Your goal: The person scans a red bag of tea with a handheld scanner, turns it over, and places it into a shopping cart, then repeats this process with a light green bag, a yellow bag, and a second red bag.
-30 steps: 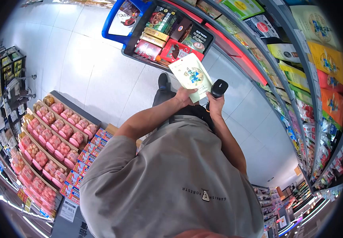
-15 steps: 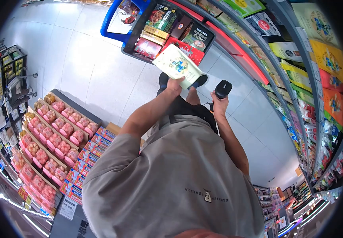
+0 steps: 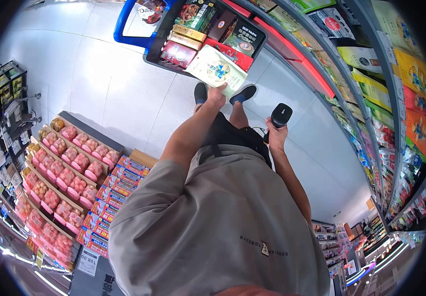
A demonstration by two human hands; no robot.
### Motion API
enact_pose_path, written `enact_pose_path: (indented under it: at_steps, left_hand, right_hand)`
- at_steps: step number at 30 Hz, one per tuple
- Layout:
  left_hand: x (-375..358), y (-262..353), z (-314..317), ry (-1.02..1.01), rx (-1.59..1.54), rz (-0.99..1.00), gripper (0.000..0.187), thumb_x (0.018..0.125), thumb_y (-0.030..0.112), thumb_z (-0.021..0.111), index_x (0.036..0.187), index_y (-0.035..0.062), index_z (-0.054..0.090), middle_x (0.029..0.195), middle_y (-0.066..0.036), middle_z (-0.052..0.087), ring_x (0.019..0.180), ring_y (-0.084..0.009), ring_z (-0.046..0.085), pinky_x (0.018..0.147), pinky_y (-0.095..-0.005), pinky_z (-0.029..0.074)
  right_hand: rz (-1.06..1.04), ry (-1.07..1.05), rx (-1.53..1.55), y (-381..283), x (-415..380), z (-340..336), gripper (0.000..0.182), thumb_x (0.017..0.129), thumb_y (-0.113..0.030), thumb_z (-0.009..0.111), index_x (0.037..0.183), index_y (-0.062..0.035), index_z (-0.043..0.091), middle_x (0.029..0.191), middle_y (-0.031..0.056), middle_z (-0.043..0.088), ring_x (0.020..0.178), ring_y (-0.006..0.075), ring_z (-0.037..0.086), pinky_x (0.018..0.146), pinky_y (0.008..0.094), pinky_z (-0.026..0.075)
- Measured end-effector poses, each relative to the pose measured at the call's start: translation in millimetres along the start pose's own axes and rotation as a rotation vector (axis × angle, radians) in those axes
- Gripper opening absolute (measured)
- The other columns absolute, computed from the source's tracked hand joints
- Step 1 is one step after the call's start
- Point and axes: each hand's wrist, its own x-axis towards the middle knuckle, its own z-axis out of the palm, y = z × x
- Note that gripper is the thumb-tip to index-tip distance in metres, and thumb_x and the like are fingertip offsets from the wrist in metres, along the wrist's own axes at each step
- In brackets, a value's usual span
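Observation:
My left hand (image 3: pixel 217 95) grips the lower edge of a pale green bag (image 3: pixel 218 71) with a round blue and yellow picture. This bag overlaps the near edge of a dark shopping basket (image 3: pixel 150 60) with a blue handle, covering part of a red pack (image 3: pixel 240 60) inside. In my right hand (image 3: pixel 278 136) is a black handheld barcode scanner (image 3: pixel 281 115), its head pointing forward, held out to the right of my legs. Other packs in the basket include a coffee box (image 3: pixel 245 42), gold boxes (image 3: pixel 186 37) and a dark red box (image 3: pixel 177 54).
Shelves of bagged goods (image 3: pixel 371 91) with a red strip (image 3: pixel 306 74) run along the right. At left stands a display of pink-lidded jars (image 3: pixel 77 163) beside stacked blue and red boxes (image 3: pixel 105 202). My feet (image 3: pixel 243 93) are on the pale tiled floor (image 3: pixel 104 64).
The bag and basket sit slightly further left and up in view. My right hand with the scanner has shifted a little right and down. Both hands keep their holds.

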Motion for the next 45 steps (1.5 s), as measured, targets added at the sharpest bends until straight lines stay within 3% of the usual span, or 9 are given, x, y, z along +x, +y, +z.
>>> enact_pose_path:
  at_steps: [7, 12, 16, 25, 33, 37, 41, 43, 45]
  left_hand:
    - [-2.3, -5.1, 21.3, 0.057, -0.093, 0.047, 0.045, 0.082, -0.011, 0.06, 0.123, 0.0034, 0.052, 0.119, -0.011, 0.06, 0.109, -0.0263, 0.058, 0.092, -0.0398, 0.048]
    - [-4.8, 5.0, 25.0, 0.305, 0.065, -0.016, 0.047, 0.08, -0.007, 0.066, 0.123, 0.0077, 0.053, 0.117, -0.008, 0.061, 0.106, -0.0251, 0.059, 0.089, -0.0396, 0.047]
    - [-1.5, 12.1, 24.0, 0.221, 0.047, 0.001, 0.05, 0.081, -0.005, 0.064, 0.126, 0.0096, 0.049, 0.122, -0.006, 0.057, 0.113, -0.0248, 0.054, 0.095, -0.0406, 0.041]
    - [0.6, 48.1, 16.1, 0.091, 0.108, 0.145, 0.044, 0.081, -0.009, 0.061, 0.122, 0.0018, 0.053, 0.119, -0.011, 0.06, 0.107, -0.0243, 0.06, 0.093, -0.0369, 0.047]
    - [4.7, 157.2, 18.3, -0.12, 0.716, 0.368, 0.037, 0.077, -0.01, 0.063, 0.113, -0.0046, 0.058, 0.108, -0.012, 0.066, 0.095, -0.0184, 0.064, 0.087, -0.0311, 0.05]
    - [16.6, 207.4, 21.9, -0.201, 0.789, 0.469, 0.039, 0.079, -0.009, 0.062, 0.117, -0.0038, 0.056, 0.106, -0.012, 0.067, 0.094, -0.0182, 0.065, 0.087, -0.0308, 0.052]
    - [21.6, 244.8, 25.5, -0.209, 1.009, 0.442, 0.04, 0.079, -0.008, 0.062, 0.118, -0.0014, 0.055, 0.104, -0.012, 0.067, 0.093, -0.0185, 0.065, 0.087, -0.031, 0.052]
    - [23.6, 259.9, 30.2, -0.164, 1.166, 0.2, 0.042, 0.079, -0.006, 0.063, 0.12, 0.0002, 0.054, 0.103, -0.011, 0.066, 0.095, -0.019, 0.065, 0.088, -0.0308, 0.052]
    - [26.2, 268.7, 30.3, -0.178, 1.23, 0.228, 0.037, 0.081, -0.001, 0.064, 0.116, -0.0043, 0.057, 0.107, -0.012, 0.066, 0.094, -0.0165, 0.063, 0.086, -0.0303, 0.05]
  right_hand:
    - [0.012, -0.024, -0.017, 5.5, -0.4, -13.4, 0.024, 0.076, -0.005, 0.074, 0.096, -0.0012, 0.06, 0.087, 0.0058, 0.067, 0.065, 0.0086, 0.057, 0.056, 0.0234, 0.046]
    - [0.011, -0.019, -0.028, 6.1, 0.4, -14.4, 0.023, 0.077, -0.005, 0.074, 0.096, -0.0014, 0.061, 0.087, 0.0058, 0.067, 0.066, 0.0089, 0.057, 0.056, 0.0237, 0.046]
    - [0.039, -0.025, -0.029, 4.2, 1.3, -10.4, 0.024, 0.076, -0.004, 0.074, 0.096, -0.0016, 0.061, 0.087, 0.0057, 0.067, 0.065, 0.0089, 0.057, 0.056, 0.0238, 0.046]
    - [0.038, -0.013, -0.038, 3.2, 0.7, -10.4, 0.023, 0.075, -0.005, 0.074, 0.094, -0.0017, 0.061, 0.086, 0.0053, 0.067, 0.064, 0.0089, 0.056, 0.056, 0.0235, 0.045]
    - [0.025, 0.025, 0.013, 4.3, -3.8, -3.3, 0.021, 0.076, -0.007, 0.074, 0.094, -0.0023, 0.063, 0.084, 0.0044, 0.067, 0.064, 0.0086, 0.056, 0.056, 0.0238, 0.046]
    - [0.034, 0.041, 0.018, 7.8, -8.2, -1.2, 0.02, 0.077, -0.009, 0.074, 0.092, -0.0025, 0.063, 0.083, 0.0039, 0.067, 0.065, 0.0085, 0.057, 0.057, 0.0241, 0.045]
    - [0.018, 0.048, 0.048, 11.5, -11.1, 2.8, 0.019, 0.077, -0.01, 0.074, 0.092, -0.0024, 0.065, 0.082, 0.0034, 0.066, 0.065, 0.0086, 0.056, 0.057, 0.0241, 0.045]
    - [0.012, 0.056, 0.048, 13.6, -11.1, 3.7, 0.019, 0.077, -0.011, 0.074, 0.092, -0.0023, 0.065, 0.081, 0.0034, 0.066, 0.065, 0.0087, 0.056, 0.057, 0.0242, 0.045]
    - [0.005, 0.061, 0.049, 12.5, -11.2, 5.4, 0.019, 0.077, -0.011, 0.074, 0.092, -0.0023, 0.065, 0.081, 0.0034, 0.066, 0.065, 0.0088, 0.056, 0.056, 0.0243, 0.045]
